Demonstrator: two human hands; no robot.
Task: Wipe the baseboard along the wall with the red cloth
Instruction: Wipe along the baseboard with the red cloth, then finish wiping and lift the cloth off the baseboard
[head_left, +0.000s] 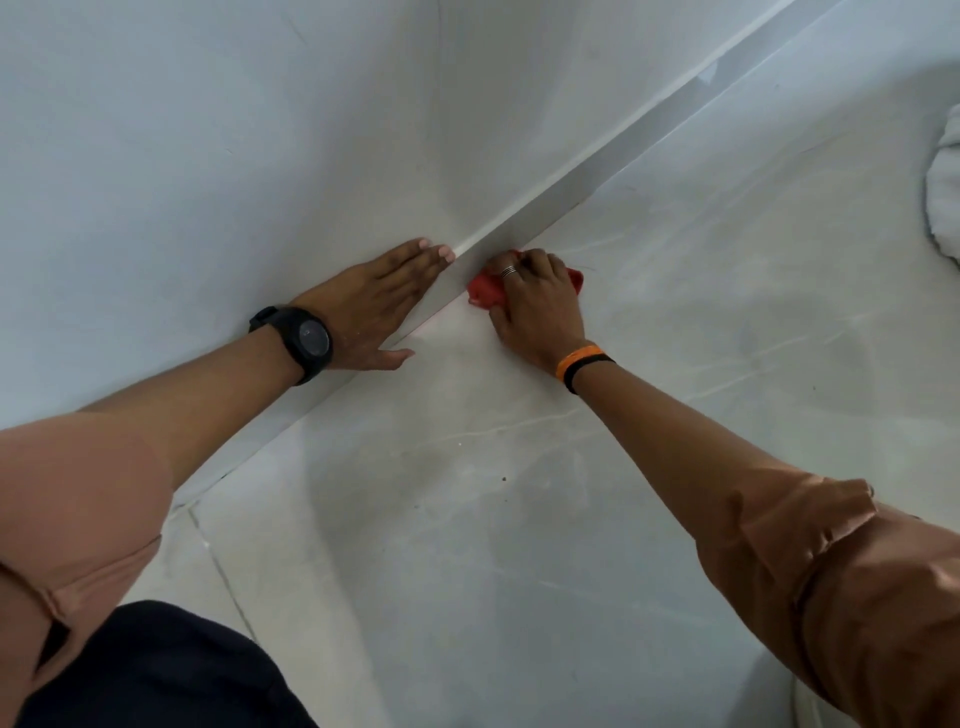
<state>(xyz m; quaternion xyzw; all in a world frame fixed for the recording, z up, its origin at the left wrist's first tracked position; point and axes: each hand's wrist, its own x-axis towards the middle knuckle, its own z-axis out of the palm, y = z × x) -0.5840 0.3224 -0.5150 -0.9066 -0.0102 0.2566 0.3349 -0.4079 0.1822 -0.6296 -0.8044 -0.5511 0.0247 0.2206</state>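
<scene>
A pale grey baseboard (561, 192) runs diagonally from lower left to upper right where the white wall (218, 156) meets the floor. My right hand (535, 306) presses a crumpled red cloth (485, 291) against the foot of the baseboard; a ring and an orange wristband show on it. Flat on the wall just above the baseboard lies my left hand (384, 301), fingers together and thumb spread, with a black watch on the wrist. The two hands are about a hand's width apart.
The floor (519, 519) is light marbled tile with a grout line at the lower left. A white rounded object (943, 197) sits at the right edge. My dark trouser leg (156, 670) fills the bottom left.
</scene>
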